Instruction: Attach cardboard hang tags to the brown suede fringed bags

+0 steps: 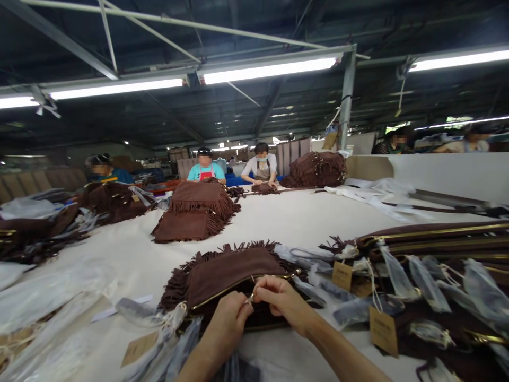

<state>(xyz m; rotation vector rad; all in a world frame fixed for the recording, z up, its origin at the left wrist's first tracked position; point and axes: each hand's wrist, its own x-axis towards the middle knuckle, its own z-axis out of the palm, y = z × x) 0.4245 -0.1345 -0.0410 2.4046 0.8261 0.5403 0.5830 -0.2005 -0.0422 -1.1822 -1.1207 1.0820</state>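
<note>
From afar I observe the left hand (227, 318) and right hand (280, 298) pinching a small piece (250, 298), indistinct, at the open zip (207, 301) of the brown bag (233, 269), which the white table (278, 217) supports, presumably freeing both hands.

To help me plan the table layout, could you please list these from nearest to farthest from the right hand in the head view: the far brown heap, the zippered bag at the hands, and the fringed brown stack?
1. Zippered bag: right at the right hand.
2. Fringed brown stack: farther forward, to the left.
3. Far brown heap: farthest forward, slightly right.
</note>
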